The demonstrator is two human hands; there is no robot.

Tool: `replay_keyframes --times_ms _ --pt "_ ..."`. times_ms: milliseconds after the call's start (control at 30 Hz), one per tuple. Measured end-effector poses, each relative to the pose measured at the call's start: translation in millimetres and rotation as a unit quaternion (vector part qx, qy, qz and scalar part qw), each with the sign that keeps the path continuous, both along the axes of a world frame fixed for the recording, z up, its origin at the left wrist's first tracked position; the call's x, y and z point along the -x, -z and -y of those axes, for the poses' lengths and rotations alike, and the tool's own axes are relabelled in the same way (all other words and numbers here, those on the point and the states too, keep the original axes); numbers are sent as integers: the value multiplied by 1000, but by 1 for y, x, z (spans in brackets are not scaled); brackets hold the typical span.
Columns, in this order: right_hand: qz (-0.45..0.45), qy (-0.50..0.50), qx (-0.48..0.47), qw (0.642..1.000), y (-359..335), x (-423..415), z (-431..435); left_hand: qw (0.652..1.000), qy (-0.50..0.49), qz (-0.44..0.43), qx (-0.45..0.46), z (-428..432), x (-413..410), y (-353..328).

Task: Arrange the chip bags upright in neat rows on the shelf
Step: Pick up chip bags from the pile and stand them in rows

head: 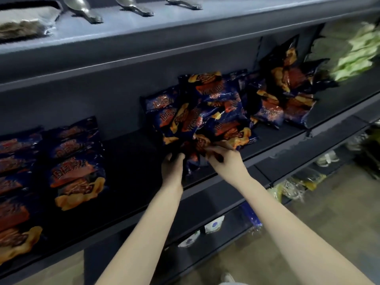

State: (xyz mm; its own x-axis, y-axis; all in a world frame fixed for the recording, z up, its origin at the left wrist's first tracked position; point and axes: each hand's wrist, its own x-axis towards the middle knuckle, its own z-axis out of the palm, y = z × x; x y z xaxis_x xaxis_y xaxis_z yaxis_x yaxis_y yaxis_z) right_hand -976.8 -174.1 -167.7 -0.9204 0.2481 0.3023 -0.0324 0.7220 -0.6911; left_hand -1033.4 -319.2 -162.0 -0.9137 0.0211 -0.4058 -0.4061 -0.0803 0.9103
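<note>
Your left hand and right hand both pinch the bunched chip bags by their bottom edges, fanning them toward twelve o'clock so they can be squared upright on the shelf.

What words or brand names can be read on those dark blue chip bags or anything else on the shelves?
Dark blue and orange chip bags in the left rows: large orange lettering, too blurred to read.
Jumbled pile of dark blue chip bags held by both hands: same lettering, smeared, unreadable.
Pale green packets at far right: no legible text.
White packets on the lower shelf: a dark round mark, too small to read.
</note>
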Motion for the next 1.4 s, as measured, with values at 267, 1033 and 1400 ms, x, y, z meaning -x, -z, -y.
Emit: replay_keyframes --times_ms 267,1033,1400 --pt "-12 -34 17 999 -5 26 13 993 33 -100 47 38 6 -25" --pt "271 -453 239 815 -48 84 169 973 -119 -180 86 216 -51 -61" --pt "112 -335 368 860 -39 64 208 945 -177 -251 109 240 -43 -51"
